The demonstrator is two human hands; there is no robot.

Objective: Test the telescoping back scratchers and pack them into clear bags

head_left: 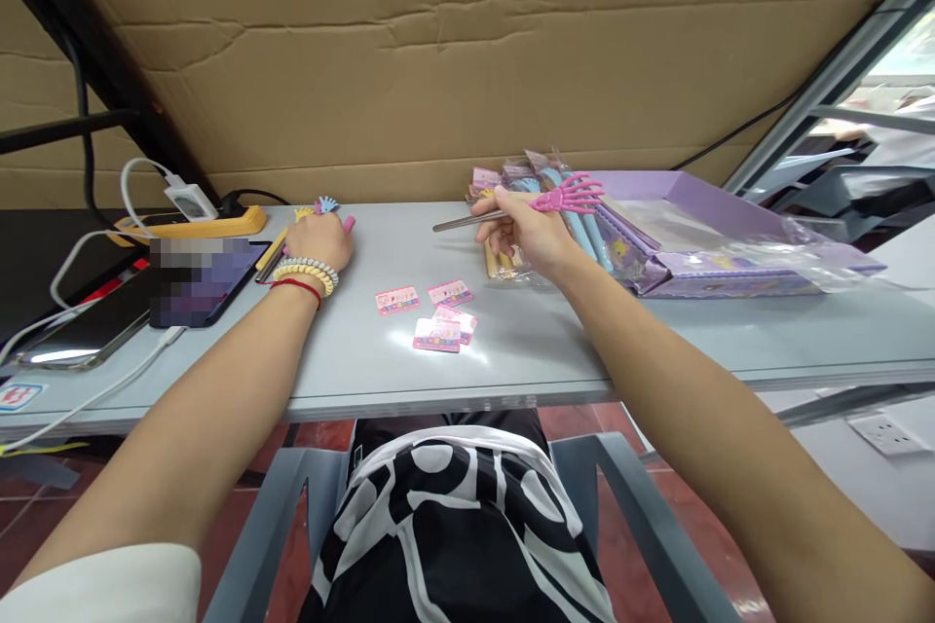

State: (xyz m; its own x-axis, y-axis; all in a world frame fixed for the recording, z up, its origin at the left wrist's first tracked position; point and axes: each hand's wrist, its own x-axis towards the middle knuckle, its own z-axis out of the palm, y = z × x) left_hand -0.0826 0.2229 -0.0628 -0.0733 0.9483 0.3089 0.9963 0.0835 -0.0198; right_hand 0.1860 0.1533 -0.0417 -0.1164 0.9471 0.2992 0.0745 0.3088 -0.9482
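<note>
At the left of the table my left hand (319, 241) is closed over several hand-shaped back scratchers. A blue head (326, 204) and a yellow head (303, 213) stick out beyond it, and handle ends show on its near side. Its fingertips are hidden. My right hand (527, 232) is raised over the table, closed around a pink back scratcher (566, 196) with a metal rod; its pink fingers point right. Behind and below that hand lie several plastic-wrapped back scratchers (584, 232), blue and yellowish. Pink printed cards (436, 335) lie on the table between my arms.
A purple box (701, 274) with clear plastic wrap stands at the right. Two phones (211, 287) with white cables lie at the left, before a yellow power strip (252, 219). A cardboard sheet (438, 97) backs the grey table (394, 365).
</note>
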